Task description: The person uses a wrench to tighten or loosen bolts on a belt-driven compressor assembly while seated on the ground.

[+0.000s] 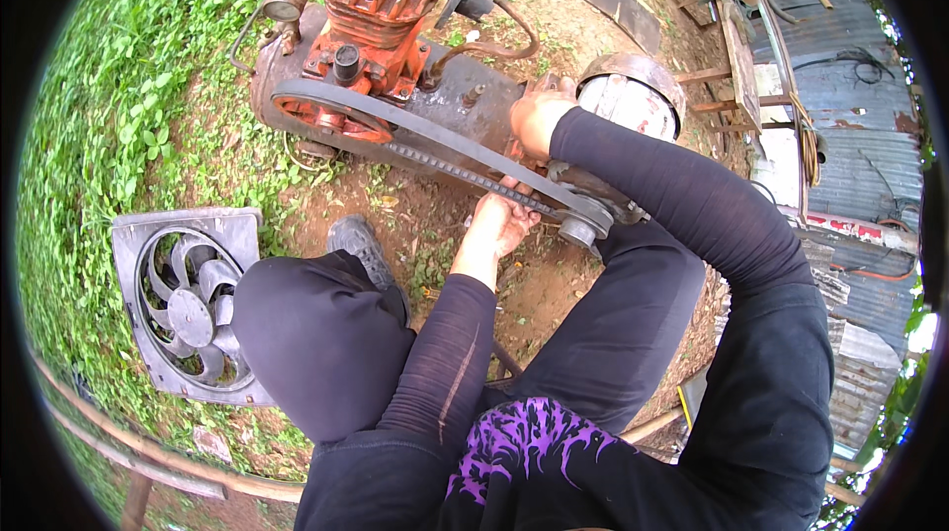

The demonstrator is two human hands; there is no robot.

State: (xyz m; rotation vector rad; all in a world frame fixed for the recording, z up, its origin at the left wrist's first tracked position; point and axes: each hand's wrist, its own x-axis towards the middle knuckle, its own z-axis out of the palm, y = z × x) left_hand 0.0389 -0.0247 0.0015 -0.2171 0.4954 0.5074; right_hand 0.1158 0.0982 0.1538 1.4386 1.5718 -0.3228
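An orange compressor pump (381, 7) with a pulley (331, 116) sits on a dark metal tank (267, 76). A drive belt (455, 140) runs from that pulley to a small pulley (583, 215) at the right end, beside a motor (629, 111) with a rusty cap. My left hand (504, 220) has curled fingers at the belt's lower run; what they grip is hard to make out. My right hand (539, 116) reaches over the belt to the motor's left side, fingers bent; whatever lies under them is hidden.
A grey radiator fan (193, 316) lies on weeds at the left, near a bamboo rail (158, 452). At the right stand wooden frames (741, 86) and corrugated metal sheets (840, 155). My knees and one shoe (361, 249) are close below the compressor.
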